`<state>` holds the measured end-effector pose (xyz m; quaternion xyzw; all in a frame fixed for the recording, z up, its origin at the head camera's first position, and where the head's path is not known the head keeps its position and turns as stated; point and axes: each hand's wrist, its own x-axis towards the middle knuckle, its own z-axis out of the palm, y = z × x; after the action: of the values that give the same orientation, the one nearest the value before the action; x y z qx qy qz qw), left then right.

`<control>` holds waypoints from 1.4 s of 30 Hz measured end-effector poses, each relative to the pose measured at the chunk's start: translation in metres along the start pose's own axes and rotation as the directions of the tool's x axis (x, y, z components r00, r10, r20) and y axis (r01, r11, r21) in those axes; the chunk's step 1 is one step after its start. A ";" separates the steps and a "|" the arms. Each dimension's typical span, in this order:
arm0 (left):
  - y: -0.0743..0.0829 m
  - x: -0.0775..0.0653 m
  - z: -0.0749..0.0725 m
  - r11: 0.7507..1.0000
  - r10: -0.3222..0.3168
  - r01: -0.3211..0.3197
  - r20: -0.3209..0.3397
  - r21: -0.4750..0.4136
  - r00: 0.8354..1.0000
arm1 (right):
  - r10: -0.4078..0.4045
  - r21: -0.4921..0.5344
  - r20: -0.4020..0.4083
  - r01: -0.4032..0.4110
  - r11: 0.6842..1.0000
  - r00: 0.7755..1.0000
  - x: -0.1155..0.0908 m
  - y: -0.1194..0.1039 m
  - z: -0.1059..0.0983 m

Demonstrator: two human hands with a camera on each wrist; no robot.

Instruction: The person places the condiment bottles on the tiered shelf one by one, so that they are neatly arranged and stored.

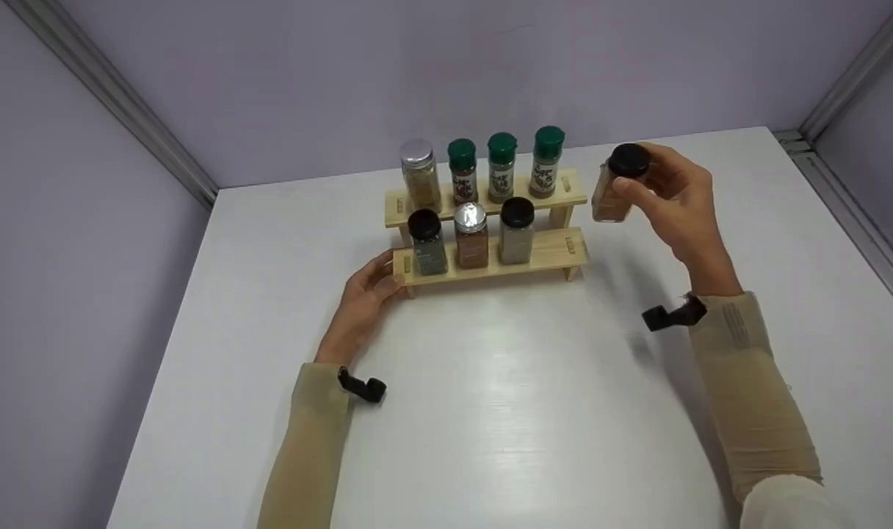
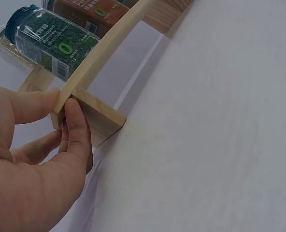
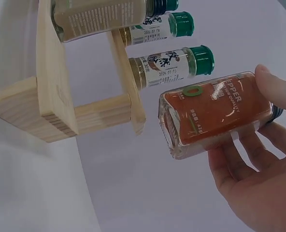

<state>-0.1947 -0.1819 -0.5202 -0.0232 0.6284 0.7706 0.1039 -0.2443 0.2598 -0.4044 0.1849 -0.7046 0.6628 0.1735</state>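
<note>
A two-step wooden spice rack (image 1: 553, 250) stands near the back of the white table. My left hand (image 1: 366, 297) pinches the left end of its lower step; in the left wrist view the thumb and fingers (image 2: 78, 125) close round that wooden corner. Off the rack's right side, my right hand (image 1: 681, 202) grips a black-capped spice jar (image 1: 609, 195) in the air, slightly tilted. The right wrist view shows this jar (image 3: 215, 111) holds red-orange powder, with "PEPPER" on its label. On the lower step sit a parsley jar (image 1: 429, 256), a silver-capped reddish jar (image 1: 472, 246) and a black-capped pale jar (image 1: 516, 239).
Along the upper step stand a silver-capped jar (image 1: 421, 180) and three green-capped bottles, the rightmost one (image 1: 546, 165) nearest the held jar. A pale wall (image 1: 307, 88) rises behind the table (image 1: 490, 411). Metal frame rails (image 1: 123, 88) run up the corners.
</note>
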 end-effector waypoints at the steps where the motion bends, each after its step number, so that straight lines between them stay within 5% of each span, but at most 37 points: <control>1: 0.000 0.000 0.000 1.000 0.000 0.000 -0.001 0.003 1.000 | -0.004 -0.006 0.011 0.004 1.000 1.000 0.000 -0.001 0.001; 42: 0.003 -0.002 -0.001 0.999 -0.003 0.003 0.002 0.051 1.000 | 0.095 -0.111 0.205 -0.073 0.991 0.974 -0.012 0.015 0.033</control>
<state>-0.1936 -0.1834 -0.5176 -0.0208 0.6478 0.7541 0.1063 -0.2411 0.2279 -0.4254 0.2146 -0.7594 0.6090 0.0792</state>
